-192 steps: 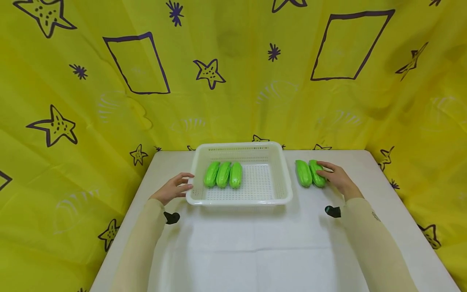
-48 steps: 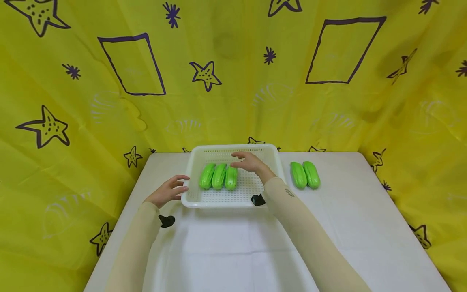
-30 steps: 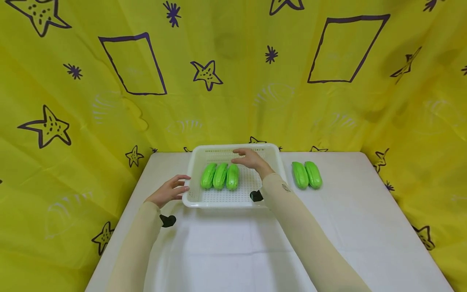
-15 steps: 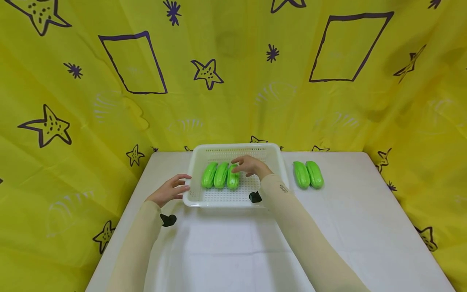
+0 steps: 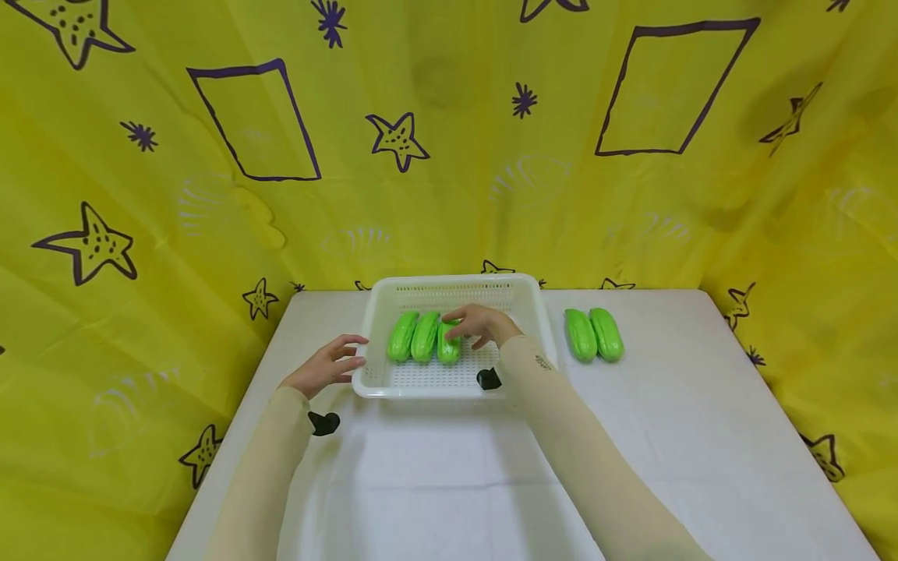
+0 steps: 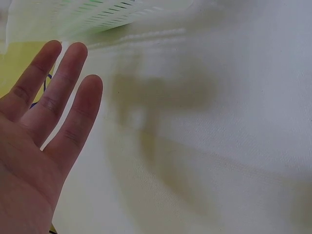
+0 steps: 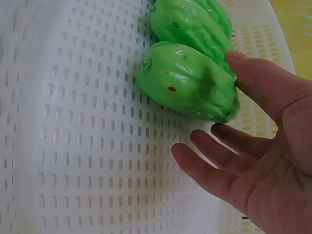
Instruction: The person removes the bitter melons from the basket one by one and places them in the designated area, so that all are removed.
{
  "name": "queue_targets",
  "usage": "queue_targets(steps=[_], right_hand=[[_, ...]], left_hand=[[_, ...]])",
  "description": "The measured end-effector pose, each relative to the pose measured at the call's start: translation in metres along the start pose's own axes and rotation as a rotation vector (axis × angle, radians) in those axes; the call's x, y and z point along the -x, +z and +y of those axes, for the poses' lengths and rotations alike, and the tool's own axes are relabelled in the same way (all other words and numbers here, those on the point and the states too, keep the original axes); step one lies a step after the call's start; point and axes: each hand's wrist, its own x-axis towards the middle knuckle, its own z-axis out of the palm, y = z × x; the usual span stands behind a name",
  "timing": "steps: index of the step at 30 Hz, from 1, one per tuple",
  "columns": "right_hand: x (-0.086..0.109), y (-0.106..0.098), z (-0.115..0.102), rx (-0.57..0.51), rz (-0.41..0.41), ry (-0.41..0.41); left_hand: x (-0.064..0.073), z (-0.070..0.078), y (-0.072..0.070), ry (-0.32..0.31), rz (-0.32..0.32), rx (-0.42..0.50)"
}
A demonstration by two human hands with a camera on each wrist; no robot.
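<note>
Three bright green, ridged, gourd-like vegetables lie side by side in a white perforated basket (image 5: 449, 393). My right hand (image 5: 484, 322) reaches over the rightmost gourd in the basket (image 5: 448, 352). In the right wrist view, the thumb (image 7: 253, 68) lies at that gourd's far end, and the spread fingers are just beside it without curling round it. The middle gourd (image 5: 425, 339) and left gourd (image 5: 403, 336) rest to its left. Fingertips of my left hand (image 5: 324, 368) are at the basket's left rim; the left wrist view shows this hand's fingers extended and apart.
Two more green gourds, a nearer-left one (image 5: 581, 335) and a right one (image 5: 606, 335), lie on the white table (image 5: 449, 483) right of the basket. A yellow patterned curtain (image 5: 449, 210) surrounds the table's back and sides.
My right hand has moved from the right gourd on the table to above the basket, then lowered toward the rightmost gourd inside. My left hand has stayed at the rim.
</note>
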Motion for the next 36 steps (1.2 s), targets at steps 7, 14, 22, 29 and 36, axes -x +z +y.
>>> queue_targets(steps=[7, 14, 22, 29, 36], right_hand=[[0.0006, 0.0028, -0.0007, -0.009, -0.037, 0.007], [-0.0002, 0.0046, 0.0012, -0.1, -0.037, 0.004], [0.0004, 0.0018, 0.0039, -0.061, -0.003, -0.005], [-0.0009, -0.0005, 0.0045, -0.092, -0.008, 0.027], [-0.0017, -0.0012, 0.0055, -0.082, -0.019, 0.044]], left_hand=[[-0.0006, -0.0003, 0.0007, -0.003, 0.005, -0.003], [-0.0002, -0.0004, 0.0006, -0.004, 0.003, -0.009], [-0.0001, 0.0, 0.0005, -0.004, 0.009, -0.012], [-0.0005, -0.0021, 0.0012, 0.006, 0.001, 0.013], [-0.002, -0.0034, 0.001, -0.007, 0.004, 0.009]])
